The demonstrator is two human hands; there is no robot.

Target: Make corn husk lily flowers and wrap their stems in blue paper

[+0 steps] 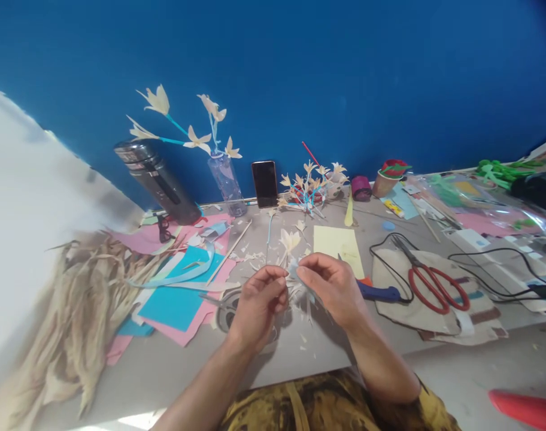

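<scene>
My left hand (260, 302) and my right hand (330, 286) meet over the middle of the table, both closed in a pinch. Between their fingertips is a handmade cream flower (290, 241), its petals pointing up and away from me. A small pale-blue piece (293, 266) shows at its base, touching my right thumb and forefinger. What my left fingertips pinch is too small to make out. Thin cream scraps (307, 299) lie under and around my hands. Partly hidden behind my left wrist is a grey roll (227, 311).
Left are dried husks (75, 323), blue paper (176, 305) and a dark flask (158, 179). Behind stand a bottle with flowers (228, 185), a phone (264, 184) and a flower bunch (309, 190). Right lie yellow paper (338, 244), a blue-handled cutter (381, 292) and red-handled scissors (428, 287).
</scene>
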